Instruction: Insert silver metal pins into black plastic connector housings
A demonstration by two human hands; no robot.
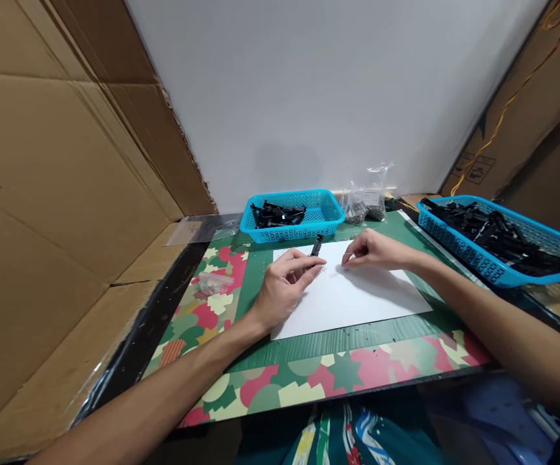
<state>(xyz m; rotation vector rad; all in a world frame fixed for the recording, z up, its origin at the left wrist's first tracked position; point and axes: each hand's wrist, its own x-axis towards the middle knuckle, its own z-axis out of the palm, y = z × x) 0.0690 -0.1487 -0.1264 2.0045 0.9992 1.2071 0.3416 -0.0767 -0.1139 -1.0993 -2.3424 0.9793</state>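
Note:
Over the left half of a white sheet of paper [352, 303], my left hand [287, 284] pinches a slim black plastic part [317, 246], which sticks up past the fingers. My right hand [369, 250] is a short way to the right, with thumb and fingertips pinched together close to the paper. Whatever those fingertips hold is too small to name. Tiny metal pieces [324, 268] lie scattered on the paper by the left fingertips.
Behind the paper stands a blue basket [289, 234] with black parts. Bags of small metal pieces [375, 210] rest beside it. Another blue basket [468, 248], heaped with black parts, is at right. A small plastic bag [214, 283] lies left on the patterned board [260, 387]. Cardboard [57, 161] walls the left.

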